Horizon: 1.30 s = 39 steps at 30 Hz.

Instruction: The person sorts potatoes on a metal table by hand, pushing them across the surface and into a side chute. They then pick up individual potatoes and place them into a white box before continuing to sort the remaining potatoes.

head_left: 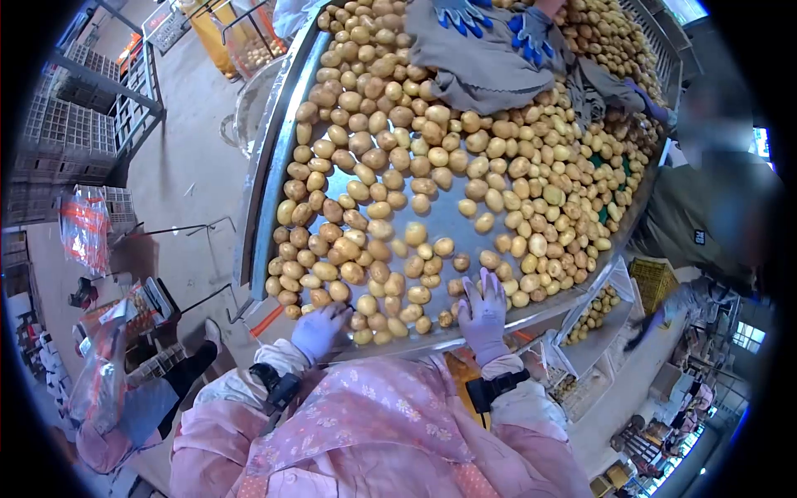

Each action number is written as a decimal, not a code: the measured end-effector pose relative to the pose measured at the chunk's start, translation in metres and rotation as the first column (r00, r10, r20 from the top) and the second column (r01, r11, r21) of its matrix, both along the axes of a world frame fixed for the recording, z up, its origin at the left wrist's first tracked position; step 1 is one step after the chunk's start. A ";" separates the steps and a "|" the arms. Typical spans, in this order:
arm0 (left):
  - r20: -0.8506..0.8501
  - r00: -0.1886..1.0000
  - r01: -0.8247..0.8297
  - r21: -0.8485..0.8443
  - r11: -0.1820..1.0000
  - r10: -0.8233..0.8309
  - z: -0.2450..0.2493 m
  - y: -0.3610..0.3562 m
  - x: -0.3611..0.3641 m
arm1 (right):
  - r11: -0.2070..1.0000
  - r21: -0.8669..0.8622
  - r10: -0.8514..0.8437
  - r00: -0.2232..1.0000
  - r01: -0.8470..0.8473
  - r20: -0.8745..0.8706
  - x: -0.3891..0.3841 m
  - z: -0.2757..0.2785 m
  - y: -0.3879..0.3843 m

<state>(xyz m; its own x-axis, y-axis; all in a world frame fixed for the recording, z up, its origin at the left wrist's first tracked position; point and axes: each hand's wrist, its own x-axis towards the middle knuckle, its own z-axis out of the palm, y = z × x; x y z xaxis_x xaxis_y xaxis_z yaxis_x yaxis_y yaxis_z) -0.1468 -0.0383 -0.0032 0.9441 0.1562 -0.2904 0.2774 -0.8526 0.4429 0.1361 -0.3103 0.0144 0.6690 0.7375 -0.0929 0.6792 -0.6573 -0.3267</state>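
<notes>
Small yellow-brown potatoes (378, 212) cover much of a metal sorting table (452, 203). My left hand (322, 330), in a pale purple glove, rests at the near left edge against the closest potatoes. Its fingers are slightly bent and partly apart, with nothing visibly gripped. My right hand (484, 315), gloved alike, lies over the near rim right of centre. Its fingers stretch forward, spread, just beside a few potatoes, and hold nothing. Between my hands sits a cluster of potatoes (394, 305).
Across the table, another person's blue-tipped gloves (531, 37) rest by a grey cloth (477, 70) on the potatoes. Someone stands at the right in a dark top (685, 212). Stacked crates (75, 124) are at the left; a yellow crate (652, 284) stands beyond the right edge.
</notes>
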 end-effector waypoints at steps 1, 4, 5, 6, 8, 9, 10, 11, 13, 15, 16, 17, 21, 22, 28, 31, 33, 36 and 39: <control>-0.058 0.998 0.005 -0.046 0.999 -0.007 0.009 0.002 0.010 | 1.000 0.010 0.002 1.000 -0.002 0.010 -0.003 0.000 -0.004; -0.245 0.967 0.097 0.094 0.991 -0.071 0.011 -0.006 0.015 | 0.990 0.095 -0.096 0.990 0.107 -0.106 -0.021 0.005 -0.017; -0.225 0.973 0.062 0.075 0.995 -0.044 0.010 -0.005 0.013 | 0.981 0.130 -0.123 0.979 0.145 -0.164 -0.029 0.017 -0.017; -0.206 0.978 0.030 0.054 0.998 -0.018 0.007 -0.001 0.011 | 0.964 0.188 -0.128 0.948 0.188 -0.290 -0.040 0.012 -0.025; -0.139 0.987 -0.083 -0.042 0.996 0.076 0.012 -0.002 0.019 | 0.914 0.287 -0.102 0.847 0.287 -0.522 -0.062 0.010 -0.031; -0.096 0.985 -0.157 -0.119 0.980 0.146 0.021 -0.005 0.024 | 0.929 0.320 -0.030 0.901 0.184 -0.432 -0.068 0.025 -0.029; -0.063 0.974 -0.226 -0.200 0.953 0.218 0.034 -0.009 0.031 | 0.804 0.341 -0.078 0.655 0.487 -0.752 -0.079 0.043 -0.014; 0.074 0.985 -0.131 -0.289 0.948 0.159 0.047 -0.021 0.044 | 0.634 0.219 -0.022 0.301 0.741 -0.954 -0.094 0.058 0.000; 0.192 0.972 0.213 -0.460 0.862 -0.138 0.050 -0.046 0.081 | 0.511 0.044 0.033 0.032 0.858 -0.999 -0.107 0.063 0.010; 0.514 0.840 0.351 -0.276 0.895 -0.171 0.056 -0.071 0.114 | 0.622 0.135 -0.135 0.276 0.771 -0.952 -0.107 0.059 0.017; 0.578 0.760 0.424 -0.096 0.901 -0.296 0.052 -0.069 0.123 | 0.606 0.084 -0.155 0.221 0.791 -0.963 -0.098 0.055 0.000; 0.327 0.872 0.414 -0.097 0.905 -0.364 0.068 -0.052 0.138 | 0.586 0.029 -0.177 0.164 0.810 -0.970 -0.085 0.046 -0.038; -0.098 0.960 -0.257 0.048 0.965 0.261 0.014 0.042 0.131 | 0.968 -0.128 -0.245 0.931 0.217 -0.272 -0.057 0.035 -0.207; 0.230 0.915 -0.386 0.259 0.886 0.331 -0.003 0.051 0.111 | 0.939 -0.156 -0.329 0.935 0.308 -0.135 -0.047 0.039 -0.212; 0.030 0.998 0.066 -0.126 0.990 -0.062 0.039 -0.032 0.096 | 0.934 0.216 -0.328 0.926 0.286 0.189 0.021 0.027 -0.043; 0.264 0.910 0.355 -0.094 0.930 -0.320 0.000 -0.050 0.064 | 0.932 0.139 -0.335 0.942 0.335 -0.023 -0.017 -0.024 0.089; 0.278 0.904 0.366 -0.113 0.924 -0.324 -0.006 -0.033 0.044 | 0.993 -0.117 0.026 0.995 -0.015 0.093 -0.033 -0.005 0.122; 0.248 0.928 0.300 -0.058 0.952 -0.278 0.014 0.016 0.017 | 0.773 0.051 0.632 0.774 -0.633 0.023 -0.038 -0.029 0.094; 0.137 0.990 0.055 -0.125 0.991 -0.038 0.010 0.062 -0.018 | 0.793 -0.292 0.484 0.844 -0.535 -0.230 0.053 0.012 0.086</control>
